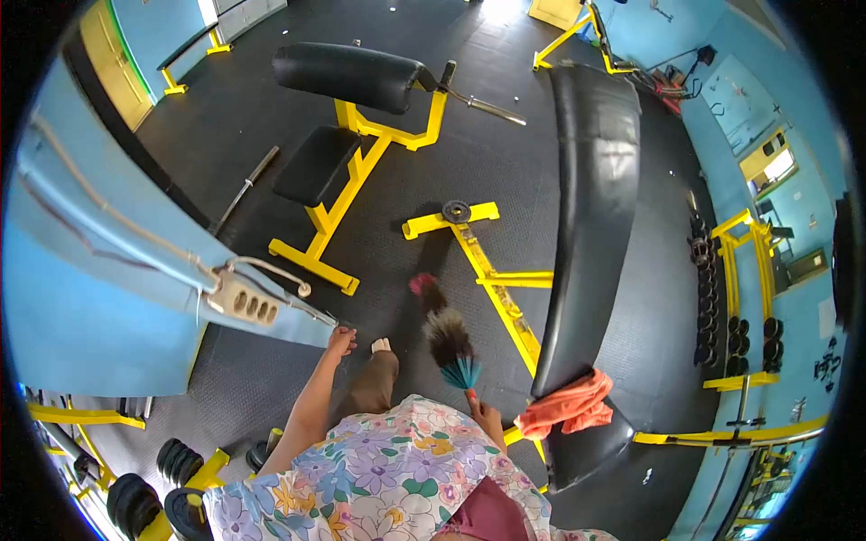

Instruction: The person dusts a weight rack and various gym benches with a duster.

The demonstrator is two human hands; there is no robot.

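My right hand (488, 424) is wrapped round the orange handle of a feather duster (449, 338), low in front of my flowered clothing. Its feathers run from teal near the handle through dark and pale brown to a reddish tip, and they hang over the floor. My left hand (342, 342) is at the lower corner of the blue wall pillar (117, 334), its fingers drawn together against the edge. Whatever may be between them is too small to make out. Just above it, a socket strip (245, 300) with cables is fixed to the pillar.
A padded black bench (595, 198) on a yellow frame stands to the right, with an orange cloth (568, 403) over its lower end. Ahead is a preacher curl bench (352, 81). Weight plates (135, 505) sit at lower left, and dumbbells (708, 307) line the right wall.
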